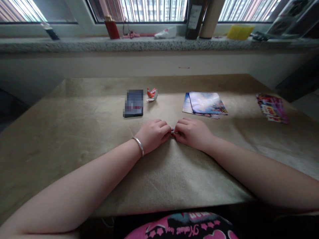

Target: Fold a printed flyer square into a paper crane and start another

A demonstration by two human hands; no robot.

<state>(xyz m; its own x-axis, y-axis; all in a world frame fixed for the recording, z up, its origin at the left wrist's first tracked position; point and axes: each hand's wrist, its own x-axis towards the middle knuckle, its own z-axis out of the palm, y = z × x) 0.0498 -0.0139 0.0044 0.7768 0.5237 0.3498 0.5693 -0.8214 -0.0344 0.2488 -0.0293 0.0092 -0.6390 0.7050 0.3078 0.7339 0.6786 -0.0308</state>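
Observation:
My left hand (155, 133), with a silver bangle at its wrist, is closed over the middle of the table. Facing it, my right hand (192, 132) is closed too. Between their fingertips both hands pinch a small, narrow piece with red and dark colours (172, 132); most of it is hidden, and it looks like folded paper. Beyond my left hand lies a dark, flat rectangular thing (134, 104), pixelated. Beside that stands a crumpled or folded red and white paper piece (152, 95). Glossy picture cards (208, 103) lie overlapping past my right hand.
Several pink and red printed cards or packets (272, 109) are fanned at the table's right. A tan cloth (62, 139) covers the table. On the granite windowsill (87, 45) stand a red lighter-like object (112, 28), a dark bottle (194, 20) and a yellow block (240, 32).

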